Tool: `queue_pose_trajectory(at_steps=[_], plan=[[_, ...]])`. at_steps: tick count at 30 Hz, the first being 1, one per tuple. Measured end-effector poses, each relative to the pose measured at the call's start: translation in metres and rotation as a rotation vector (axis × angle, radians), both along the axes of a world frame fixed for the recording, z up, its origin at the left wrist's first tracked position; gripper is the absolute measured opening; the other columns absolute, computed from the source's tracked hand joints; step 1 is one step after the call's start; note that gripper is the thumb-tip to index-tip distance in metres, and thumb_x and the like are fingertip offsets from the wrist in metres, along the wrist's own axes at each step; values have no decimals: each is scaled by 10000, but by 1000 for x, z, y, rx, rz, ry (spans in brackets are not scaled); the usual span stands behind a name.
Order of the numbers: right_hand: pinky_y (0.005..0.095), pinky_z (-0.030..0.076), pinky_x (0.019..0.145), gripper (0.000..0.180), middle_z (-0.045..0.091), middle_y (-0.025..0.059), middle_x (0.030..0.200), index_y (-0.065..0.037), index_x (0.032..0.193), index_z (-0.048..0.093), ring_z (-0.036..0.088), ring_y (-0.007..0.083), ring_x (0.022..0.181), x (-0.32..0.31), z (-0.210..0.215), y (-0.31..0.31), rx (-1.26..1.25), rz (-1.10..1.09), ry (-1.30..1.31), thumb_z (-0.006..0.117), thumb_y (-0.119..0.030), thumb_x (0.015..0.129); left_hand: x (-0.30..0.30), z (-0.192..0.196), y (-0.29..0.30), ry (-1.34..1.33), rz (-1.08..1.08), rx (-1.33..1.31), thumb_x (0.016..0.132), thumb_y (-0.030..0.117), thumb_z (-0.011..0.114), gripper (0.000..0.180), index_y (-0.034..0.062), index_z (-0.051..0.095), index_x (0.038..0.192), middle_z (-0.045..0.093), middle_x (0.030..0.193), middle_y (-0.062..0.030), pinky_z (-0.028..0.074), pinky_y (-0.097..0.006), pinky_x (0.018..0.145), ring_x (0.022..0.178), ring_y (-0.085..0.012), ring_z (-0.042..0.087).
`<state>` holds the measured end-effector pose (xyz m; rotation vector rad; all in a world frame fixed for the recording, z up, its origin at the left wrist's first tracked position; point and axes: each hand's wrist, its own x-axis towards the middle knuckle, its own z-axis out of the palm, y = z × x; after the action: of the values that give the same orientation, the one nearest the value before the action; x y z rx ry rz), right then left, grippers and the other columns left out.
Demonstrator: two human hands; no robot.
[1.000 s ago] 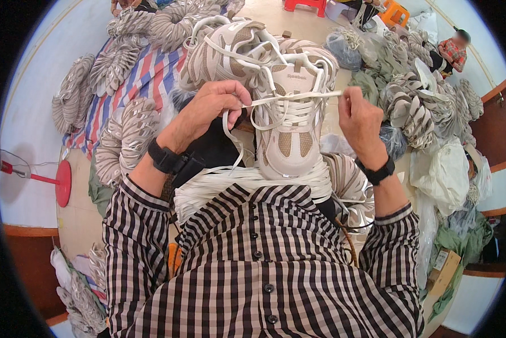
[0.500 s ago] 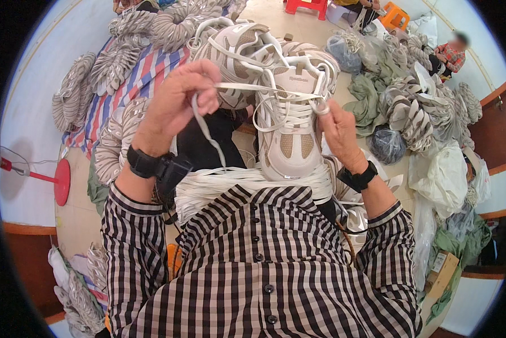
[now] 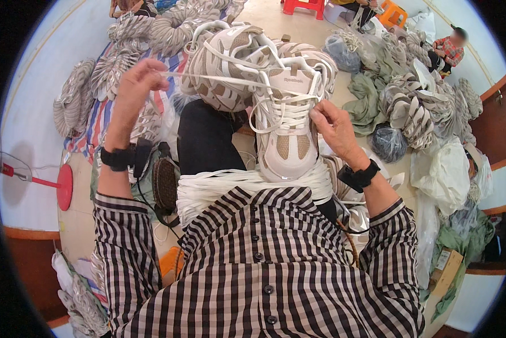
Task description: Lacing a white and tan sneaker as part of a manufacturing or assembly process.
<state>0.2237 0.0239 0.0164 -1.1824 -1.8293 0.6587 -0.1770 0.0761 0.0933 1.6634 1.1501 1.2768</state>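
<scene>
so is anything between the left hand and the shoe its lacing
Nothing visible blocks it. The left hand pinches the white lace, which runs taut across open air to the beige shoe. The right hand steadies the shoe's side.

A pale floor (image 3: 264, 14) carries stacked shoe bundles (image 3: 109, 73) on a striped tarp (image 3: 103, 112) left of the sneaker (image 3: 286, 135). Right of the sneaker lie green cloth (image 3: 365, 104), tied bags (image 3: 391, 143) and more bundles (image 3: 413, 110); beyond it, a red stool (image 3: 303, 7).
</scene>
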Motion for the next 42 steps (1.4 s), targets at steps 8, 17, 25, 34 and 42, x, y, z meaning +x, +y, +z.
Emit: queue_pose_trajectory(at_steps=[8, 17, 25, 34, 42], plan=[[301, 448, 618, 120, 585, 98, 773, -23, 924, 598, 540, 199, 651, -15, 46, -10, 346, -126, -44, 637, -90, 832, 105, -10, -82, 595, 126, 777, 748, 58, 637, 145, 43, 613, 891, 632, 849, -118, 469, -351, 740, 804, -265, 614], [402, 447, 754, 92, 544, 120, 870, -42, 867, 572, 543, 308, 859, -28, 43, 7, 491, -60, -397, 614, -57, 787, 185, -53, -53, 579, 8, 465, 737, 118, 649, 128, 29, 585, 802, 599, 742, -123, 463, -361, 600, 666, -307, 584], [275, 423, 592, 111, 571, 66, 700, -26, 918, 544, 550, 158, 642, -18, 48, 26, 41, 13, 52, 599, -74, 834, 158, -36, -17, 175, -287, -146, 808, 28, 577, 34, -2, 564, 803, 621, 699, -46, 468, -227, 563, 616, -92, 575], [211, 428, 607, 118, 523, -35, 681, -48, 954, 567, 508, 70, 603, 32, 43, 40, -323, 70, 736, 611, -90, 853, 146, -23, -7, 166, -422, -208, 811, 12, 580, 86, -13, 585, 894, 609, 750, -24, 464, -216, 646, 680, -80, 564], [257, 457, 647, 146, 489, -36, 662, -46, 1012, 544, 483, 74, 585, 82, 71, 10, -283, 64, 872, 590, -63, 875, 145, -19, -24, 270, -369, -114, 813, 56, 602, 124, -7, 602, 921, 603, 808, -6, 442, -217, 686, 739, -70, 537]])
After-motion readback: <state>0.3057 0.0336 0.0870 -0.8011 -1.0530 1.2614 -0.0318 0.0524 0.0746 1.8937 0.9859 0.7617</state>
